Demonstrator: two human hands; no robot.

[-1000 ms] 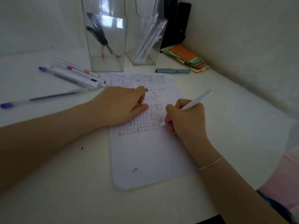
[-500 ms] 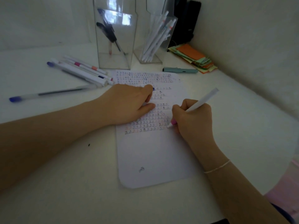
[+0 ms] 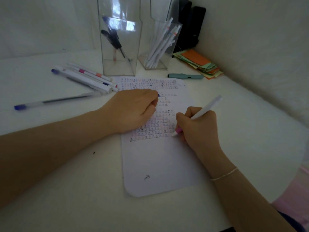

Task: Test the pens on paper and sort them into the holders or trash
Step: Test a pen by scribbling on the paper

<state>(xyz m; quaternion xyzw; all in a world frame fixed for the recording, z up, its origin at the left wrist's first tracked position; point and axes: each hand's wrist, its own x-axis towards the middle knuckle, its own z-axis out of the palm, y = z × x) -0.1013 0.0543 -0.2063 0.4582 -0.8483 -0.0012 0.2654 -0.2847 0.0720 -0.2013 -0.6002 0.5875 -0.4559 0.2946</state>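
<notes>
Since earlier frame: hands barely moved, pen tip same spot. Paper [image 3: 158,164] as landmark: left hand [image 3: 133,109] fisted on its upper half, holding nothing visible. Right hand [image 3: 199,129] at its right edge grips white pen [image 3: 207,109], tip on paper. Holders [image 3: 120,47] beyond top edge.

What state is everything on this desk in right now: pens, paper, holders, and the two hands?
Right hand: grips the white pen.
White pen: tilted, tip on the paper.
Left hand: curled, resting on the paper.
Paper: flat, upper half covered in test marks.
Left holder: upright, a few pens inside.
Right holder: upright, holding white pens.
Teal pen: lying capped.
Blue-capped pen: lying capped.
</notes>
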